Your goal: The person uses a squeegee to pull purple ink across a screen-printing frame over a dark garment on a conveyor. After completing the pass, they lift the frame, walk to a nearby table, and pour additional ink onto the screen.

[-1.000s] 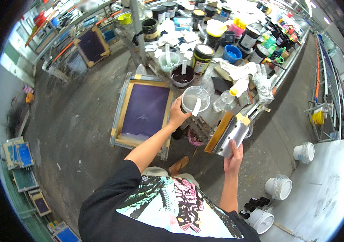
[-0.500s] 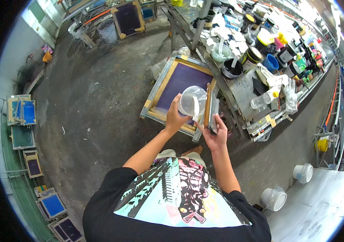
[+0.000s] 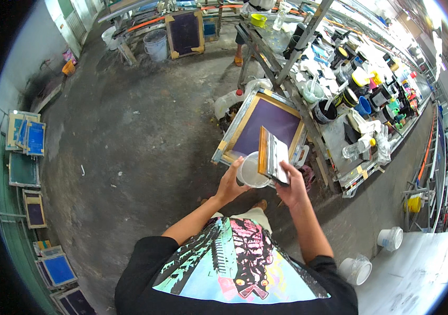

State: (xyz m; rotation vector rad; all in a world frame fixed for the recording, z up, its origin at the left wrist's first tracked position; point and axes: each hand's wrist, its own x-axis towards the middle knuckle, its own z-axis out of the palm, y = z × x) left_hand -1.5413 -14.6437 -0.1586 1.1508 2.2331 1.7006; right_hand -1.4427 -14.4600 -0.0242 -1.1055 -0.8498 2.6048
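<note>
My left hand is closed around the side of a clear round plastic tub. My right hand grips a squeegee by its lower end. The squeegee has an orange-brown long edge and a silver-white body, and it is tilted over the tub's right side, hiding part of the rim. Whether the two touch, I cannot tell. Beyond both hands, a screen-printing frame with purple mesh and a tape-covered border leans by the table's legs.
On the right, a long table carries several ink tubs, a blue cup and a clear bottle. A white jug stands left of the frame. More screens and a bucket are at the back.
The squeegee has swung from beside the tub to over its right side, showing its broad face. The tub has come nearer my body. My view has shifted; a person's foot now shows at the back.
</note>
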